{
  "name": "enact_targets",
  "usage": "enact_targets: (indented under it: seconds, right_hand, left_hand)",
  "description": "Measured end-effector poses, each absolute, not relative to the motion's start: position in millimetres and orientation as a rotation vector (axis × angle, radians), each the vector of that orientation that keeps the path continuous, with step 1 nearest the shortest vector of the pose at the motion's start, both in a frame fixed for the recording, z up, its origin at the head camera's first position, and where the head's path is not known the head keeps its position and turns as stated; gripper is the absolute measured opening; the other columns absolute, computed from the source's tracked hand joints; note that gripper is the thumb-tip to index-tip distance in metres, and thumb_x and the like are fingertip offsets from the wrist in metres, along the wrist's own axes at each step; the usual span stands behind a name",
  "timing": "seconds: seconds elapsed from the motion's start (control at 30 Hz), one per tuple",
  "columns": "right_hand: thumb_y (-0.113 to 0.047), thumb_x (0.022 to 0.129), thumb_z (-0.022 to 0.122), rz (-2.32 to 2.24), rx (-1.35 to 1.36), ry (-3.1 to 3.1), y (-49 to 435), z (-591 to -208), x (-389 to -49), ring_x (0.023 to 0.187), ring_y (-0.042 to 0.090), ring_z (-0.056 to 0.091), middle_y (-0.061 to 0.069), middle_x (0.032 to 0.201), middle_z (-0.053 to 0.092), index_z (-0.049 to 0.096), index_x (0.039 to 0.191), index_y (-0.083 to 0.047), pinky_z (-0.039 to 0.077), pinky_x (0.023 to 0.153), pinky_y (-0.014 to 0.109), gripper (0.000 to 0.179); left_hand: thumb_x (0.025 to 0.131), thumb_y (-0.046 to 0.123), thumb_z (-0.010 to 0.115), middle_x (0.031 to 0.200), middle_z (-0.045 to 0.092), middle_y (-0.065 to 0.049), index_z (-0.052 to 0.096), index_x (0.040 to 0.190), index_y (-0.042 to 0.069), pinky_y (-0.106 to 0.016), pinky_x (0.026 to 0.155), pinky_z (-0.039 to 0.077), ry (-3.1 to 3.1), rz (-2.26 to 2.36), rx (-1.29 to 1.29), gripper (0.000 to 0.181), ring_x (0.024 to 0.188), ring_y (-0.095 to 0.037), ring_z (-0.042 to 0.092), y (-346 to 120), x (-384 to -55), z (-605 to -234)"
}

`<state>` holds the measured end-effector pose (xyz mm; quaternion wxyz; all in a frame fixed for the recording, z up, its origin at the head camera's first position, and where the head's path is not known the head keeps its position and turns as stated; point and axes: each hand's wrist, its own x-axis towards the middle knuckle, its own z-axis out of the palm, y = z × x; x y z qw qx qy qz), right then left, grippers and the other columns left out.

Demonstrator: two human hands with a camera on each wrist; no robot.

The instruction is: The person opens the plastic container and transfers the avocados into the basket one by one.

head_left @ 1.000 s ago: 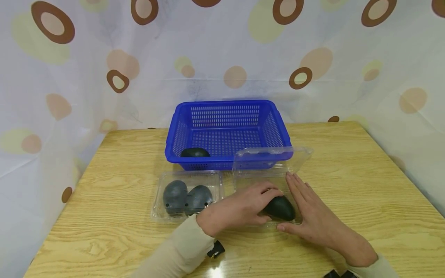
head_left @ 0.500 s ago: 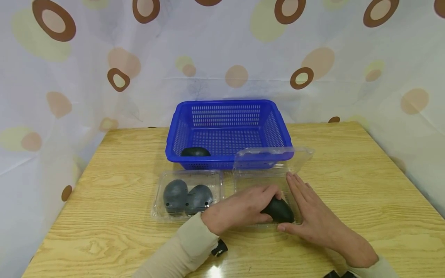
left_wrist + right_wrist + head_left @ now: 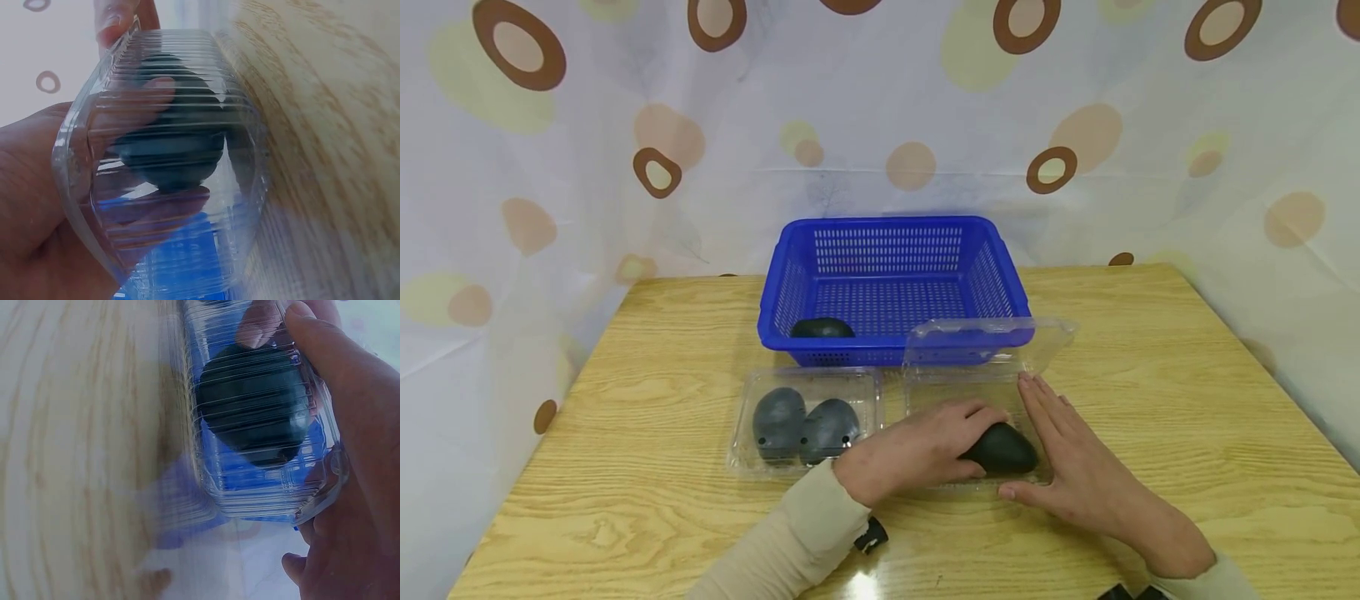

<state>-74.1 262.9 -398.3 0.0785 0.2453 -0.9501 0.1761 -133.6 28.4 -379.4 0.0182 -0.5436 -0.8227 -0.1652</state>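
A dark green avocado (image 3: 1002, 450) lies inside a clear plastic clamshell box (image 3: 156, 275), and my left hand (image 3: 917, 450) grips it with thumb and fingers curled round. The box's lid (image 3: 940, 354) stands raised at the back. Along the box's right side rests my right hand (image 3: 1086, 475), fingers straight and thumb spread at the near corner. Through the ribbed plastic wall, both wrist views show the avocado (image 3: 250, 406) with fingertips against it. To the left, a second clear clamshell box (image 3: 737, 462) holds two avocados (image 3: 778, 421), partly behind my left forearm.
Behind the boxes stands a blue plastic basket (image 3: 891, 222) with one avocado (image 3: 822, 328) near its front left. The raised lid overlaps the basket's front rim in view. All of this is on a wooden table (image 3: 625, 400) against a patterned cloth backdrop (image 3: 910, 100).
The avocado has turned slightly in my left hand, its narrow end swinging down and then back toward the right. My left fingers shifted on it. The right hand stayed in place.
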Motion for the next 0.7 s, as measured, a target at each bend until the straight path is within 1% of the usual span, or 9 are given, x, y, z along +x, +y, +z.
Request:
enact_targets:
  seconds: [0.3, 0.7]
  right_hand:
    - [-0.056, 0.078, 0.077, 0.508, 0.728, -2.855, 262, -399, -74, 0.155, 0.029, 0.011, 0.017, 0.166, 0.013, 0.007, 0.159, -0.005, -0.009, 0.117, 0.009, 0.119]
    - [-0.055, 0.078, 0.077, 0.511, 0.742, -2.844, 263, -399, -75, 0.155, 0.03, 0.011, 0.017, 0.166, 0.013, 0.008, 0.159, -0.004, -0.008, 0.119, 0.012, 0.118]
  left_hand:
    - [0.091, 0.032, 0.072, 0.136, 0.056, -0.003, 0.046, 0.142, 0.014, -0.023, 0.105, 0.047, -2.696, -0.547, -1.654, 0.06, 0.124, -0.014, 0.056, 28, -135, -377]
    - [0.09, 0.034, 0.073, 0.137, 0.054, -0.002, 0.048, 0.143, 0.016, -0.026, 0.105, 0.047, -2.701, -0.571, -1.567, 0.061, 0.126, -0.016, 0.053, 21, -137, -368]
